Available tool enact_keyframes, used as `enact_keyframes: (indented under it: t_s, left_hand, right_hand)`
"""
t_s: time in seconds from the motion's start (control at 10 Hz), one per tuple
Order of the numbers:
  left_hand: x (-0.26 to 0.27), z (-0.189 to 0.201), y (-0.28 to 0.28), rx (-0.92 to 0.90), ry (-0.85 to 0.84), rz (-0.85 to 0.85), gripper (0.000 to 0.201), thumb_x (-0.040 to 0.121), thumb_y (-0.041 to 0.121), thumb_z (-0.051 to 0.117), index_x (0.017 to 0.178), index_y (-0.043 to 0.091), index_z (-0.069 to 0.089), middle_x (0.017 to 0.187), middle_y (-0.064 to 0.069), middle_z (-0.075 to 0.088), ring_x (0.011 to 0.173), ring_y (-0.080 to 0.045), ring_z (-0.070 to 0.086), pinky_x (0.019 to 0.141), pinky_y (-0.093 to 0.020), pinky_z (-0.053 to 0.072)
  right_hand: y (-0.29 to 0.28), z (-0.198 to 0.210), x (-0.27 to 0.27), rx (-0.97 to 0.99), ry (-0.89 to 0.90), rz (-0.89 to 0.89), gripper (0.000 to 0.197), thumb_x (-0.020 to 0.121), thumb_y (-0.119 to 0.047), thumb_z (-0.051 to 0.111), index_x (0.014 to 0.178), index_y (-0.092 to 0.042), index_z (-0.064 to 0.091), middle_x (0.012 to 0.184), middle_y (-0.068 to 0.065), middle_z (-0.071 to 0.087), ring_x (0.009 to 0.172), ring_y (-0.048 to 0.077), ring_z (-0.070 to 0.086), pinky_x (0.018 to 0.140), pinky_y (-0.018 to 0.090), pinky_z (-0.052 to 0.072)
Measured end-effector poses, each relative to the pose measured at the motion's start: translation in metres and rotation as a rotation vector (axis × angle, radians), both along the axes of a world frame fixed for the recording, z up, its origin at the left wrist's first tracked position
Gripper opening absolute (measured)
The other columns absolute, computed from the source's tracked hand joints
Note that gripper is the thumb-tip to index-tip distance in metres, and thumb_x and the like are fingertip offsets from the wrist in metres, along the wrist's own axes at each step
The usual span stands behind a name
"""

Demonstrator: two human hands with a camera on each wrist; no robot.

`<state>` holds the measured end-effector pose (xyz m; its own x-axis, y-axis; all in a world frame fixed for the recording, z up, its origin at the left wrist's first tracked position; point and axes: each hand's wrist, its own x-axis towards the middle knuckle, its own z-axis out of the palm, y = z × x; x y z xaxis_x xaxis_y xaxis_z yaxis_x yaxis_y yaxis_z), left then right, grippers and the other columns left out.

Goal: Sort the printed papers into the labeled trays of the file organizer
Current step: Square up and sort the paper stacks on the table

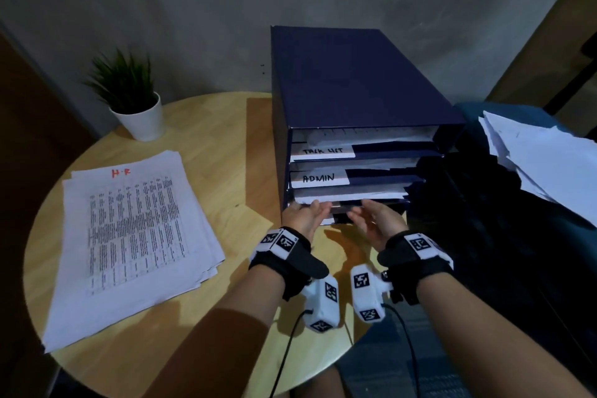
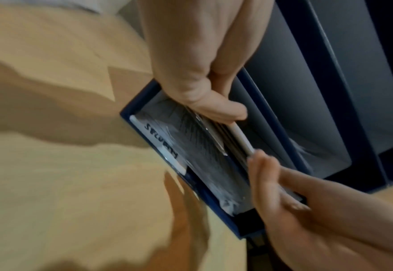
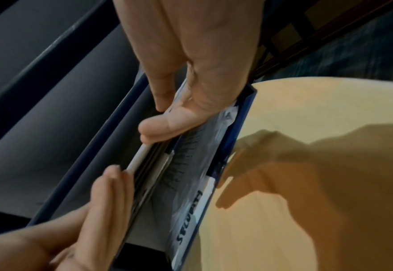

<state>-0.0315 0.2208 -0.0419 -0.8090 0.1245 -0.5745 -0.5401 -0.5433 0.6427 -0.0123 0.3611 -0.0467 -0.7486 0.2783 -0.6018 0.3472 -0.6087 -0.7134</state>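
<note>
Left hand (image 1: 303, 215): fingers straight, pressing front edge of paper stack (image 2: 216, 139)
Right hand (image 1: 374, 220): fingers straight, flat on same edge
Stack: in a low tray of blue organizer (image 1: 355, 81), above "SECURITY" label (image 2: 161, 144)
Table (image 1: 226, 152): "H-R" paper pile (image 1: 135, 236), potted plant (image 1: 132, 97)

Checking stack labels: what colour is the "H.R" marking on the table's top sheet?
Red, clearest in the head view.

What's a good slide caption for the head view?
Both hands press papers into the file organizer beside an HR stack.
</note>
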Motion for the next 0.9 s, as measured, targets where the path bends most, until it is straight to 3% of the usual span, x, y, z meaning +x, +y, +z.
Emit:
enact_keyframes:
  t_s: [0.1, 0.2, 0.3, 0.4, 0.5, 0.6, 0.7, 0.8, 0.9]
  left_hand:
    - [-0.005, -0.003, 0.002, -0.029, 0.03, 0.014, 0.038, 0.098, -0.007, 0.034, 0.135, -0.015, 0.029, 0.11, -0.029, 0.056, 0.115, -0.033, 0.054, 0.11, -0.036, 0.038]
    - [-0.014, -0.005, 0.002, -0.015, 0.042, 0.038, 0.037, 0.1, -0.006, 0.026, 0.136, -0.011, 0.03, 0.131, -0.031, 0.048, 0.133, -0.036, 0.041, 0.115, -0.036, 0.03]
    - [-0.018, -0.002, 0.002, 0.018, 0.017, 0.004, 0.041, 0.102, -0.001, 0.024, 0.142, -0.01, 0.02, 0.139, -0.032, 0.042, 0.13, -0.037, 0.046, 0.106, -0.035, 0.039]
    - [-0.016, -0.002, -0.003, -0.169, 0.026, -0.198, 0.036, 0.103, 0.014, 0.03, 0.133, -0.004, 0.039, 0.128, -0.024, 0.057, 0.09, -0.026, 0.065, 0.074, -0.026, 0.052]
    - [-0.014, -0.009, -0.017, -0.338, 0.033, -0.327, 0.028, 0.102, 0.02, 0.036, 0.117, 0.008, 0.056, 0.107, -0.01, 0.067, 0.069, -0.013, 0.061, 0.057, -0.019, 0.045]
    - [-0.006, -0.019, -0.033, -0.454, 0.025, -0.366, 0.018, 0.1, 0.018, 0.041, 0.1, 0.011, 0.058, 0.08, 0.0, 0.065, 0.059, -0.01, 0.06, 0.05, -0.018, 0.039]
    - [0.004, -0.029, -0.055, -0.554, 0.041, -0.398, 0.02, 0.098, 0.015, 0.044, 0.085, 0.011, 0.059, 0.072, -0.001, 0.062, 0.038, -0.002, 0.057, 0.044, -0.018, 0.037]
    - [0.013, -0.031, -0.085, -0.656, 0.06, -0.377, 0.023, 0.098, 0.013, 0.041, 0.085, 0.012, 0.059, 0.07, 0.0, 0.063, 0.034, 0.0, 0.054, 0.037, -0.013, 0.036]
    - [0.017, -0.031, -0.111, -0.779, 0.092, -0.321, 0.026, 0.098, 0.011, 0.037, 0.086, 0.013, 0.06, 0.068, 0.002, 0.062, 0.034, 0.0, 0.051, 0.035, -0.012, 0.033]
  right_hand:
    - [-0.009, -0.001, -0.02, 0.009, 0.074, -0.055, 0.017, 0.095, -0.001, 0.047, 0.11, 0.005, 0.051, 0.088, 0.018, 0.061, 0.076, 0.026, 0.063, 0.057, 0.023, 0.06]
    - [-0.013, -0.001, -0.036, 0.064, 0.118, -0.004, 0.014, 0.095, 0.005, 0.041, 0.104, 0.007, 0.052, 0.106, 0.019, 0.054, 0.076, 0.02, 0.06, 0.071, 0.022, 0.057]
    - [-0.008, -0.008, -0.047, 0.13, 0.125, -0.001, 0.021, 0.093, 0.009, 0.04, 0.08, -0.006, 0.046, 0.099, 0.014, 0.05, 0.081, 0.021, 0.057, 0.063, 0.016, 0.056]
    - [0.0, -0.016, -0.049, 0.173, 0.149, -0.03, 0.024, 0.092, 0.01, 0.04, 0.079, -0.008, 0.045, 0.089, 0.011, 0.05, 0.075, 0.016, 0.055, 0.059, 0.014, 0.055]
    - [0.009, -0.018, -0.047, 0.194, 0.178, -0.153, 0.024, 0.091, 0.012, 0.041, 0.077, -0.008, 0.044, 0.081, 0.008, 0.051, 0.073, 0.015, 0.055, 0.057, 0.012, 0.053]
    - [0.012, -0.019, -0.051, 0.289, 0.19, -0.202, 0.012, 0.092, 0.006, 0.048, 0.085, 0.007, 0.058, 0.075, 0.017, 0.067, 0.089, 0.032, 0.061, 0.064, 0.013, 0.049]
    - [0.003, -0.005, -0.043, 0.486, 0.094, -0.063, 0.032, 0.095, -0.016, 0.052, 0.098, 0.011, 0.07, 0.101, 0.028, 0.07, 0.108, 0.034, 0.062, 0.085, 0.02, 0.036]
    - [-0.003, 0.005, -0.044, 0.519, 0.046, -0.041, 0.037, 0.1, -0.019, 0.041, 0.119, 0.005, 0.062, 0.121, 0.025, 0.063, 0.116, 0.032, 0.058, 0.092, 0.027, 0.039]
    - [-0.012, -0.008, -0.054, 0.039, 0.076, -0.249, 0.039, 0.099, 0.001, 0.033, 0.135, 0.016, 0.034, 0.138, 0.032, 0.045, 0.074, 0.009, 0.073, 0.061, 0.019, 0.054]
